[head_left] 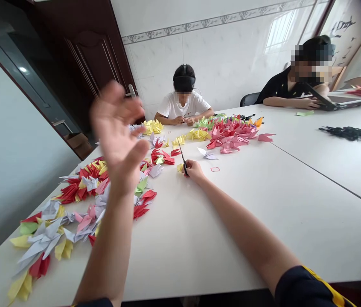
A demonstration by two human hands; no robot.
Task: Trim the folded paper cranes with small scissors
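Observation:
My left hand [116, 132] is raised high above the table, blurred by motion, its fingers apart with nothing visible in them. Lower and to the right, my right hand [195, 171] is closed around a slim, dark pointed tool [184, 163]; its tip points away from me, and its exact kind is unclear. Beside that tool lies a small yellow folded paper [179, 168], partly covered. Behind and below my left hand, a long heap of folded paper pieces [86, 183] in red, white, yellow, pink and green spreads along the left side, partly hidden by my forearm.
Across the white table [231, 221] sits a person in a white shirt [185, 104]. Before them lies a pile of pink and red folded papers [231, 132]. On the right, another person in black [283, 87] has a dark device [330, 102]; a black stringy bundle [353, 133] lies nearer.

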